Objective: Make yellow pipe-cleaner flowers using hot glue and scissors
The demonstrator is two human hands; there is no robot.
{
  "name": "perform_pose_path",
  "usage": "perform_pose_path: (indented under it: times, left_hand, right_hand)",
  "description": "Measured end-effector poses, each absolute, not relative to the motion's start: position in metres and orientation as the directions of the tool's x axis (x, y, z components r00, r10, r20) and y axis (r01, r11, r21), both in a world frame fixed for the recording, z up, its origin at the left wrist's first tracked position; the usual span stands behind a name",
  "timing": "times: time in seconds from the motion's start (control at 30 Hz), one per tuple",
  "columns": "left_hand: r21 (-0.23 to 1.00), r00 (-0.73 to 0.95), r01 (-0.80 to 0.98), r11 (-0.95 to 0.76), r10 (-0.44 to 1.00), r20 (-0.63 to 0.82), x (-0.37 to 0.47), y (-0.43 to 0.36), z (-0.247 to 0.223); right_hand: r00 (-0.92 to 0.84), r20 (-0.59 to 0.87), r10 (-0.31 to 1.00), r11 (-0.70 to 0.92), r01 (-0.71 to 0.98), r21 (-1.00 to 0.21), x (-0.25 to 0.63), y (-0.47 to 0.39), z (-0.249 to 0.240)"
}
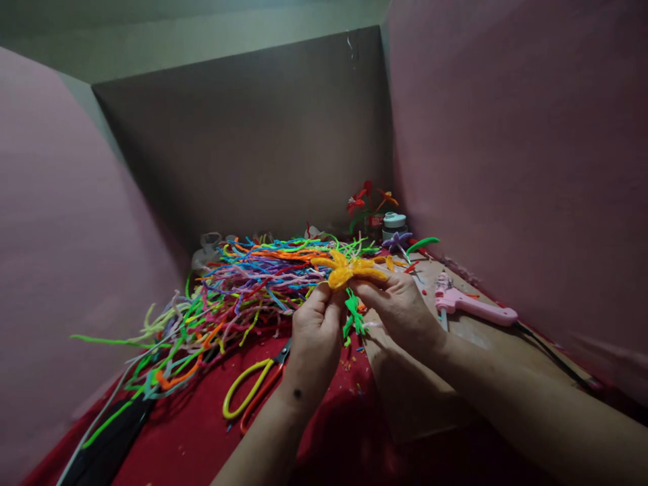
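Note:
Between both hands, above the table, is a yellow-orange pipe-cleaner flower [342,270] with several long petals. My left hand [318,324] pinches it from below on the left. My right hand [402,307] grips its right side, thumb and fingers closed near a petal. The fingertips are partly hidden behind the flower. Just below it, a bundle of green pipe cleaners [354,314] shows between the hands. A pair of scissors [250,389] with yellow and orange handles lies left of my left wrist, its blades partly hidden by the hand.
A large heap of coloured pipe cleaners [243,283] spreads across the left and back. On the right, a pink glue gun [473,305] rests on a brown board [405,385]. A lidded jar [394,223], red flowers [356,202] and a purple flower [397,241] stand behind. Pink walls flank the table.

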State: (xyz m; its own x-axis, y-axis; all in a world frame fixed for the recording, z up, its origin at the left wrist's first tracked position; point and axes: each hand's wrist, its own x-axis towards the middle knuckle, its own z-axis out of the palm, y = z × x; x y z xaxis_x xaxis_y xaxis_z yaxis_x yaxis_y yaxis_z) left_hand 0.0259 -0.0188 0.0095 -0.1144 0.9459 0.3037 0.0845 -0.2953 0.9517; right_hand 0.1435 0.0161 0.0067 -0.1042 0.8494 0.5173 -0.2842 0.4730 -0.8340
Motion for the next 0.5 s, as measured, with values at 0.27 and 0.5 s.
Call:
perform_pose_path:
  times: [0.27,0.5]
  left_hand:
    - [0.903,0.281,-0.425,0.07,0.958,0.058,0.017,-0.02,0.015]
    - [0.879,0.433,-0.442,0.177,0.9,0.036,0.003,-0.016,0.01]
  right_hand:
    - [-0.35,0.337,0.874,0.062,-0.607,-0.792,0.141,0.025,0.001]
    - [-0.485,0.332,0.809,-0.021,-0.588,-0.809,0.14,0.022,-0.001]
